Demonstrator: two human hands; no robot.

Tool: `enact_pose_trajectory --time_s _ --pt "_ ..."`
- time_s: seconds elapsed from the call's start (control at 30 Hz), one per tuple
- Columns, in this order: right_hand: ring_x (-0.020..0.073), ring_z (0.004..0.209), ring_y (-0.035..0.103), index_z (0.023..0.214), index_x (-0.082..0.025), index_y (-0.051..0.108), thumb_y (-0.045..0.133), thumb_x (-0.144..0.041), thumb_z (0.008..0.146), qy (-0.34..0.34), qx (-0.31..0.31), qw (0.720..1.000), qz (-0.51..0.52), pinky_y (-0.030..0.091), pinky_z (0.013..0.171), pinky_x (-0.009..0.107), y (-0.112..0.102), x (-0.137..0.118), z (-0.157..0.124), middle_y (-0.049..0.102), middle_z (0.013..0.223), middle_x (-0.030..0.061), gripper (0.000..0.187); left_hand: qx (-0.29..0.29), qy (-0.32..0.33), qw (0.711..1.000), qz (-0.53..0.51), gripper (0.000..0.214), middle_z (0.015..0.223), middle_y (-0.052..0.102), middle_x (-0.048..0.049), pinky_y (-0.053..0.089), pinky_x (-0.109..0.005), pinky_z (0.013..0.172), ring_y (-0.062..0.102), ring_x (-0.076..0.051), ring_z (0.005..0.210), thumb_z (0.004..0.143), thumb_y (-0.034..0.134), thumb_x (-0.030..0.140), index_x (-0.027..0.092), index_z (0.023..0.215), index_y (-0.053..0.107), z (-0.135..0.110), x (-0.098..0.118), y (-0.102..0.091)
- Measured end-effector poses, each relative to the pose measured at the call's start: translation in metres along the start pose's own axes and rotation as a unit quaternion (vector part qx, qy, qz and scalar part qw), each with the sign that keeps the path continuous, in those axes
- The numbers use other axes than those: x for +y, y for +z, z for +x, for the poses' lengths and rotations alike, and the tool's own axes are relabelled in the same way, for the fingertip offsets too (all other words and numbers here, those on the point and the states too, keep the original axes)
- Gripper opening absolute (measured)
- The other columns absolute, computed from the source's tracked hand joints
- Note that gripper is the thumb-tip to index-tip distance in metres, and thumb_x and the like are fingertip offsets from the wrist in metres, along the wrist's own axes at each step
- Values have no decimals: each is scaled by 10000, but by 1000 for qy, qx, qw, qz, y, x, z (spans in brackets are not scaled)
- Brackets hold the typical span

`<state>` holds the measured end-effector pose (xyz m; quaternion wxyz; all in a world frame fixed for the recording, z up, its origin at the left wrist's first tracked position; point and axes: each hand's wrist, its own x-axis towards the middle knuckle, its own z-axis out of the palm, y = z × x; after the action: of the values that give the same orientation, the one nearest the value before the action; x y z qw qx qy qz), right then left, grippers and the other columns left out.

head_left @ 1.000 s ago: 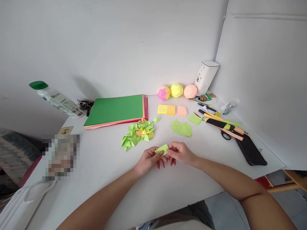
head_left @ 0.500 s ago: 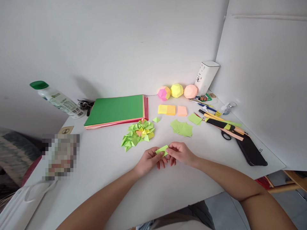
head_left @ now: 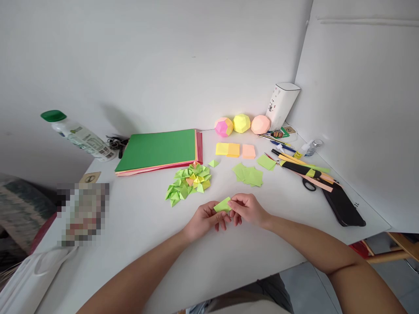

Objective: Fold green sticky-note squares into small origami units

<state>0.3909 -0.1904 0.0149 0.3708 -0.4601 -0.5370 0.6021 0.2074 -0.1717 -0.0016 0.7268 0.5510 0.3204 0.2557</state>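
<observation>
A small green paper [head_left: 222,205], seemingly folded into a strip, is held between both hands above the near part of the table. My left hand [head_left: 207,219] pinches its left and lower edge with the thumb in front. At the right end, my right hand [head_left: 246,208] grips it between thumb and fingers. Beyond the left hand lies a heap of folded green, yellow and orange paper pieces [head_left: 188,183], with one folded green piece [head_left: 213,163] apart from it. Flat green paper squares [head_left: 248,175] lie past the right hand, and another green square [head_left: 266,162] sits further right.
Yellow and orange notes [head_left: 227,149] and pink notes [head_left: 248,151] lie behind. Three paper balls [head_left: 241,124] stand by the wall. A green paper stack [head_left: 160,150] and a bottle [head_left: 83,139] are left; pens, scissors [head_left: 309,185] and a black case [head_left: 343,205] are right.
The green paper has tilted slightly and shows more of its face. The left thumb has slid a little down and right along its lower edge; both hands keep hold.
</observation>
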Motion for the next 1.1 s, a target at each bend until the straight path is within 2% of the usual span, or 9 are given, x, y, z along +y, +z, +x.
enact_pose_trajectory --time_s 0.4,0.6,1.1 --pt "106 406 570 677 -149 521 514 -425 834 -16 10 999 -28 430 374 198 1 1 -1 593 568 -2 318 3 0 1000 -2 265 774 688 -84 448 -238 475 631 -153 591 798 591 387 134 866 551 -1 1 2" --pt "103 421 575 676 -146 529 510 -414 839 -30 7 999 -39 437 387 199 2 2 -3 592 598 0 315 24 -25 999 5 282 704 693 -75 444 -239 448 636 -159 541 799 578 409 131 773 546 0 4 2" --pt "111 425 583 695 -147 523 514 -399 840 -20 24 999 -30 440 389 201 2 3 -2 604 597 3 291 23 3 1000 -2 217 726 693 -62 447 -230 461 632 -149 568 805 591 349 134 806 565 0 -1 2"
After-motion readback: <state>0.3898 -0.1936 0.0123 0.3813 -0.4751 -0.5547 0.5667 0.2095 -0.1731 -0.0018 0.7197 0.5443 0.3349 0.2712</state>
